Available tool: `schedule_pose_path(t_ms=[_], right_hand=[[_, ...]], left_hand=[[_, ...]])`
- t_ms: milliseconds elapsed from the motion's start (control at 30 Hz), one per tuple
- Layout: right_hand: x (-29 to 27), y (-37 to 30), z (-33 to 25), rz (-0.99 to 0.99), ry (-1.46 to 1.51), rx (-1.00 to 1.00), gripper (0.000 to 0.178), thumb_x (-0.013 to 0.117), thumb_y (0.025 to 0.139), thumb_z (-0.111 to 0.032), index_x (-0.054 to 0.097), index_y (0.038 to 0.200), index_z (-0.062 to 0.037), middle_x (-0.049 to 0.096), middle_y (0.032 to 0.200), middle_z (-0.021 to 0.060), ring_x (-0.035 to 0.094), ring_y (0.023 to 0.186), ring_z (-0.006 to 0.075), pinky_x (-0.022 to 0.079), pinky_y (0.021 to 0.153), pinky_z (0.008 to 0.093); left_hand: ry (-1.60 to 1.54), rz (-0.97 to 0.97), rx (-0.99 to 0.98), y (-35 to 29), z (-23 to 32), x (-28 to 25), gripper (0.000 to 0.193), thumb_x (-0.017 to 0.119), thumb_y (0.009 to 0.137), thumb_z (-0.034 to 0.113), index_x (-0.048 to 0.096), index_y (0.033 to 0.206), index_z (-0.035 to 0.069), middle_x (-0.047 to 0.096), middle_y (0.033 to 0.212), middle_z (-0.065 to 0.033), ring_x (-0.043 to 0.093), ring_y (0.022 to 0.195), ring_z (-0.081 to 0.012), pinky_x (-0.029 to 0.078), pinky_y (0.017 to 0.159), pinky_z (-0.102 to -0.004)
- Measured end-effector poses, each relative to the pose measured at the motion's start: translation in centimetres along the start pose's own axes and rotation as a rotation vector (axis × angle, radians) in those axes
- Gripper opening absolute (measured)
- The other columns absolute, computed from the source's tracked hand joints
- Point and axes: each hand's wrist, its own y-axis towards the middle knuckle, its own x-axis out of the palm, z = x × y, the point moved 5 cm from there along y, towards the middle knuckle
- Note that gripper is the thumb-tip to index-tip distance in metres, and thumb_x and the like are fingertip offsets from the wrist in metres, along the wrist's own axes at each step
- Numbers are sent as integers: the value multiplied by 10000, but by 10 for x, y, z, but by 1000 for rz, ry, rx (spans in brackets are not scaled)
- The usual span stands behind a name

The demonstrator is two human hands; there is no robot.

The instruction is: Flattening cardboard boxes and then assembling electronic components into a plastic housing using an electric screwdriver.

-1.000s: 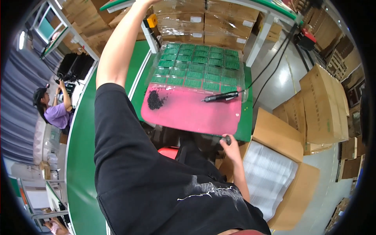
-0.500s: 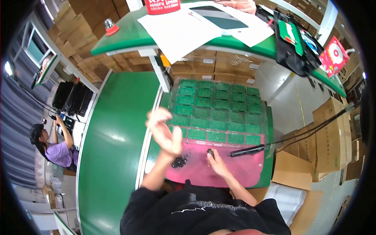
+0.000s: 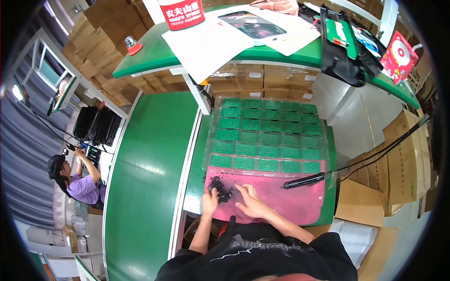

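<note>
A heap of small black parts (image 3: 222, 189) lies spread on the pink mat (image 3: 276, 202). My left hand (image 3: 209, 203) rests at the heap's left edge, its fingers drawn together; whatever they hold is too small to make out. To the right of the heap, my right hand (image 3: 253, 205) is open over the mat, its fingers apart and nothing visible in them. A clear tray (image 3: 262, 173) with rows of green circuit boards (image 3: 252, 124) stands beyond both hands. A black electric screwdriver (image 3: 303, 181) is at the mat's right, its cable running off to the right.
Above the tray, a green shelf (image 3: 154, 55) bears papers (image 3: 206, 51), a phone (image 3: 252, 25), a red tub (image 3: 183, 15) and black housings (image 3: 341, 61). An open carton (image 3: 358, 206) stands at right. Across a green bench (image 3: 145, 187), a person in purple (image 3: 80, 185) works at left.
My left hand has come down from above the tray's left edge to the heap. My right hand's fingers have spread, and the small dark object it held is gone from it.
</note>
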Motion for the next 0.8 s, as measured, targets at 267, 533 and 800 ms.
schedule_pose_path(t_ms=[267,533,800], right_hand=[[-29,-76,74,248,122,182,487,608,827,-108,420,1274,-51,450,1088,153,526,881,246,468,797,352],[-59,-132,94,402,172,307,441,597,819,-73,456,1234,-24,486,1015,124,546,773,202,482,691,320],[-81,-147,98,468,248,264,306,549,852,-50,527,1157,-34,557,738,34,512,636,117,457,616,270]], left_hand=[[776,225,-349,-13,-45,-44,663,444,900,468,314,1293,-50,645,988,-238,631,919,-400,488,803,-499],[1083,-169,-308,22,29,-80,762,525,794,563,391,1329,38,540,1252,-204,538,1149,-330,408,972,-461],[-90,733,1300,-84,490,-178,751,772,732,183,319,1301,-2,489,1124,-137,504,1000,-205,421,886,-331]])
